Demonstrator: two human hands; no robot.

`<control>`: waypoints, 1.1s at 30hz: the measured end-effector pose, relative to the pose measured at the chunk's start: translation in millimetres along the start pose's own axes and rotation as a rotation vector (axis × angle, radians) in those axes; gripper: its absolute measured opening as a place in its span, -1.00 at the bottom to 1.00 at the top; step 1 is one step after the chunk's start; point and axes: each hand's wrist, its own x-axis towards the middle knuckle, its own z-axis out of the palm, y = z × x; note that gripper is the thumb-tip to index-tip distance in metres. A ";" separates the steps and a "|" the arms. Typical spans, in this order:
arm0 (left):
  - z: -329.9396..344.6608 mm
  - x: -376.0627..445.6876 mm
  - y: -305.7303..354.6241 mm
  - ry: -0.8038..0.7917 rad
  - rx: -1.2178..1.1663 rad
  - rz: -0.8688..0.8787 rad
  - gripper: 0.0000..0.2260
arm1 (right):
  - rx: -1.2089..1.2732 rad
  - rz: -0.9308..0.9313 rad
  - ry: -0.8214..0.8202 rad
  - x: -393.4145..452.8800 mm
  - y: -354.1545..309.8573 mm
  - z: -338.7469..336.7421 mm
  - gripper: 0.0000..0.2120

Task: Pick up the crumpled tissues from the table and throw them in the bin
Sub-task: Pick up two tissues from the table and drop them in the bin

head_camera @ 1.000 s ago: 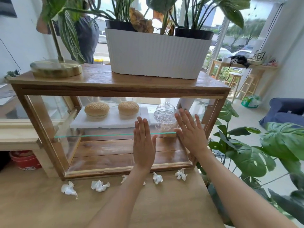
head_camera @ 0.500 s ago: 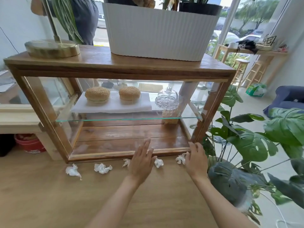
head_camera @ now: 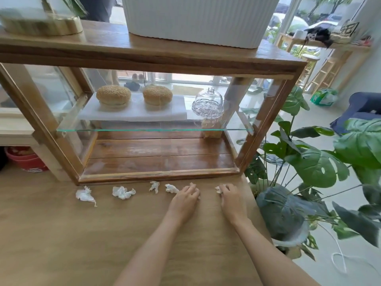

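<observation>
Several crumpled white tissues lie in a row on the wooden table [head_camera: 72,240], just in front of a glass display case. Four lie free: the leftmost tissue [head_camera: 85,195], a second tissue [head_camera: 123,192], a small third tissue [head_camera: 154,186] and a fourth tissue [head_camera: 171,188]. My left hand [head_camera: 185,200] rests on the table with its fingers curled over another tissue [head_camera: 198,193], which is mostly hidden. My right hand [head_camera: 232,200] has its fingertips closed on the rightmost tissue [head_camera: 218,189] near the table's right edge.
The wood-framed display case [head_camera: 158,174] stands right behind the tissues, holding two buns and a glass dome. A white planter sits on top of it. Large leafy plants [head_camera: 309,168] crowd the table's right edge. A red bucket [head_camera: 31,162] stands on the floor at the left.
Both hands came down from in front of the case's glass to the table. Each now has its fingers curled over a tissue at the right end of the row. The camera tilted down.
</observation>
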 end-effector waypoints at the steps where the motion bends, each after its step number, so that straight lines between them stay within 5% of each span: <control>1: 0.1 -3.0 1.6 -0.004 -0.012 -0.010 -0.57 | 0.005 0.009 0.008 -4.2 -0.5 -0.4 -0.76; 9: -13.2 -21.6 9.2 0.008 -0.171 -0.163 -0.71 | 0.192 0.111 0.001 -34.8 -17.9 -14.2 -0.69; 14: -21.6 -47.8 7.2 0.087 -0.302 -0.209 -0.81 | 0.311 0.276 0.064 -65.5 -35.5 -23.3 -0.87; 33: -21.5 -197.6 51.5 0.043 -0.464 0.097 -0.85 | 0.354 0.655 0.324 -284.0 -86.8 -51.6 -0.87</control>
